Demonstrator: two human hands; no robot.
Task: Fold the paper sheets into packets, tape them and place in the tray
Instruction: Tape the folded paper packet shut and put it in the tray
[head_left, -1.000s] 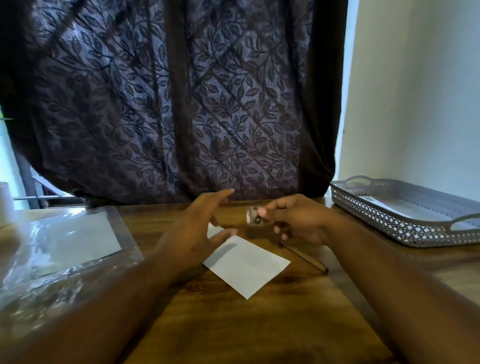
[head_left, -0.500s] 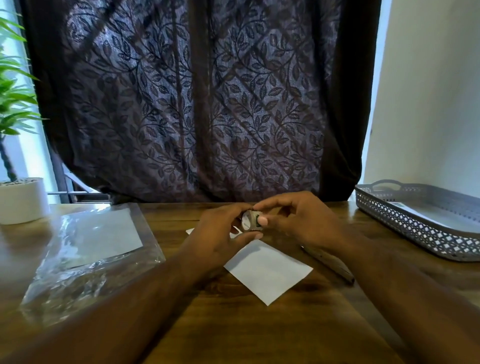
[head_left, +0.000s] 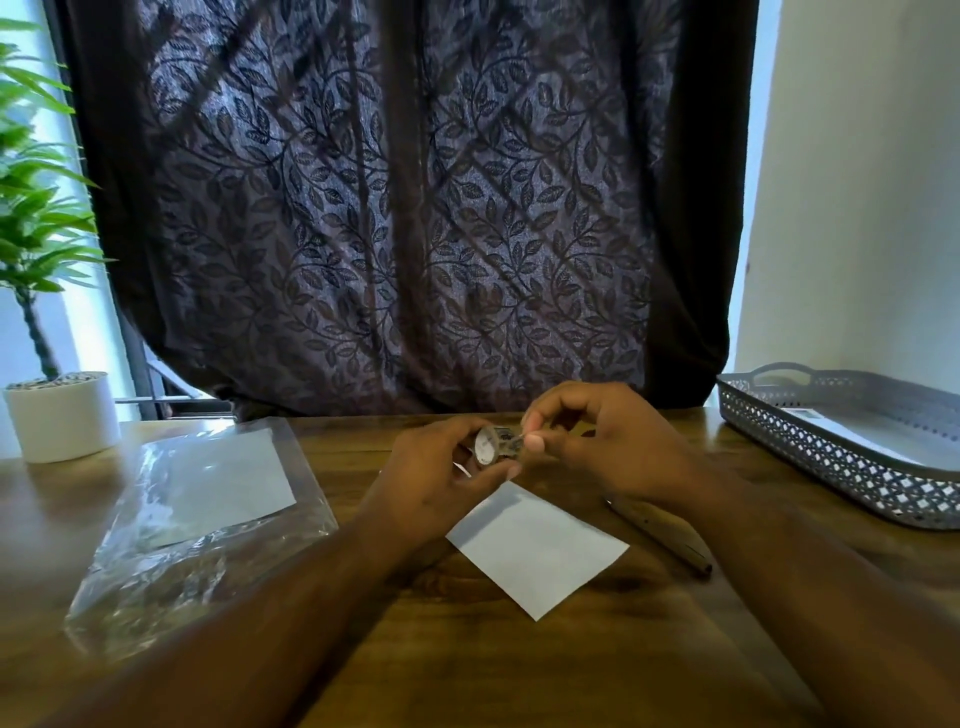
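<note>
Wooden table: grey tray holds paper; left hand grips tape roll, right hand pinches its end

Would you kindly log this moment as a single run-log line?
step: taping | left hand: holds tape roll | right hand: picks at tape end | folded paper: on table, untaped | tray: right

Folded white paper packet flat on tabletop, turned cornerwise. Small tape roll held above it. Loose sheets in clear plastic bag, left. Grey perforated tray far right, white paper inside.
</note>
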